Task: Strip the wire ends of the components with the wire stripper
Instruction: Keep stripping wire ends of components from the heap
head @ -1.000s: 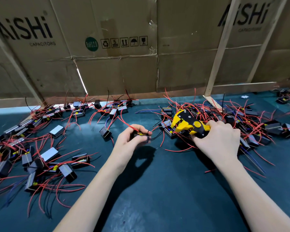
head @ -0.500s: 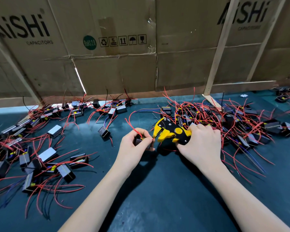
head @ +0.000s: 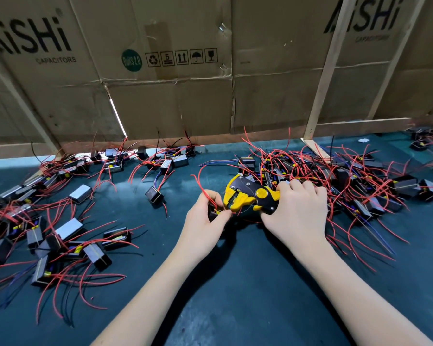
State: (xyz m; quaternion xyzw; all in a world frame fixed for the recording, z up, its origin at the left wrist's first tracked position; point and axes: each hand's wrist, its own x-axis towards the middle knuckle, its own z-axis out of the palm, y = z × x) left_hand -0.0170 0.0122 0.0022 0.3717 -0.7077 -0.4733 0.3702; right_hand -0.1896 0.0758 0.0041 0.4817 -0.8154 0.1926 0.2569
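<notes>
The right hand (head: pixel 296 216) has its grip wrapped round the handles of the yellow-and-black wire stripper (head: pixel 250 196), whose nose points left toward the other grip. There the left hand (head: pixel 205 221) pinches a small black component (head: pixel 213 214) by its red wire (head: pixel 205 193), which loops up and back from the fingers. The wire end sits at the tool's mouth, so feeding appears to be the step in hand; next, the end must seat squarely before a firm squeeze. More components lie on the worktop (head: pixel 235 295) on either side of both grips. Beyond them, cardboard (head: pixel 185 96) reads "AiSHi CAPACITORS" and "RoHS 2.0".
</notes>
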